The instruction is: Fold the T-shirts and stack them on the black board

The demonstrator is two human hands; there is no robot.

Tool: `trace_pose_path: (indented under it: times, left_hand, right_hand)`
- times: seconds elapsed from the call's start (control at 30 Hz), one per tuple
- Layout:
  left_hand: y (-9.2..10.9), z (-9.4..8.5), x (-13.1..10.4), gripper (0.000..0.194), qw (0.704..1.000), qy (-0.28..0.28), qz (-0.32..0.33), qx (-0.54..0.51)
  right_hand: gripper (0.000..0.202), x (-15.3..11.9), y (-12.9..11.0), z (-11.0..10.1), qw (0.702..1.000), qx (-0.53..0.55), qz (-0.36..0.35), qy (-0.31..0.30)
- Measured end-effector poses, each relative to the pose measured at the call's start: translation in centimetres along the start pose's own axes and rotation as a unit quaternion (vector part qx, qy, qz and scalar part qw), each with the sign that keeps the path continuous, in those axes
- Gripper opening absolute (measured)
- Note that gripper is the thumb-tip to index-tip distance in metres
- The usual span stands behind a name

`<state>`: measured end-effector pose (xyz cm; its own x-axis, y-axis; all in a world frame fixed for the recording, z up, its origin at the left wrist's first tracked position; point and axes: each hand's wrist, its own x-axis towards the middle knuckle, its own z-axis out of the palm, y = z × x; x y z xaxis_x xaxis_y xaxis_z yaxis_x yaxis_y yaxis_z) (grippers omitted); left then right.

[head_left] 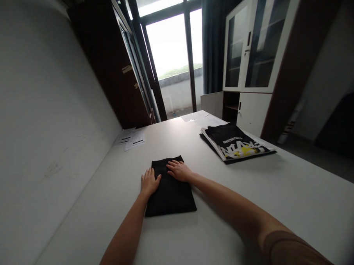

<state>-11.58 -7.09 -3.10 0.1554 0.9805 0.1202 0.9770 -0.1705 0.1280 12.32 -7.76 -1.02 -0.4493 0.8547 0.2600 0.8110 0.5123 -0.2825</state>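
A black garment [171, 197], folded into a flat rectangle, lies on the white table [110, 213] in front of me. On its left edge rests my left hand [150, 181], laid flat with the fingers stretched forward. My right hand [179, 171] lies across the upper right part of the cloth, palm down, its fingers spread and pointing left. Neither hand grips anything. What kind of garment it is cannot be made out from this fold.
To the right sits a stack of folded shirts [233, 140], the top one black with white and yellow print. Papers [133, 139] lie by the left wall, and more sheets [195, 117] at the far end. A glass-door cabinet [254, 47] stands beyond the table.
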Motion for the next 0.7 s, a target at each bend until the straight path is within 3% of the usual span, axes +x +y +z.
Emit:
trace_pose_path:
  times: [0.17,0.33,0.43,0.57,0.7]
  left_hand:
    - [0.5,0.3,-0.4,0.072,1.000,-0.001,0.024,0.004]
    - [1.4,-0.3,-1.0,0.070,1.000,0.008,0.028,0.003]
    - [2.2,-1.4,-1.5,0.063,0.999,0.031,0.041,0.009]
    - [3.7,-3.2,-2.5,0.053,0.988,0.086,0.127,0.002]
    - [5.6,-4.0,-3.7,0.050,0.980,0.045,0.192,-0.025]
  right_hand:
    - [0.051,0.6,0.5,0.0,0.998,0.024,-0.046,-0.021]
    - [0.059,1.3,3.0,-0.2,0.997,0.005,0.071,-0.019]
    - [0.060,0.9,3.7,-0.5,0.995,-0.016,0.099,-0.001]
    - [0.056,0.1,3.4,-0.9,0.997,-0.034,0.052,0.042]
    - [0.051,0.0,3.2,-0.7,0.999,-0.018,0.012,0.032]
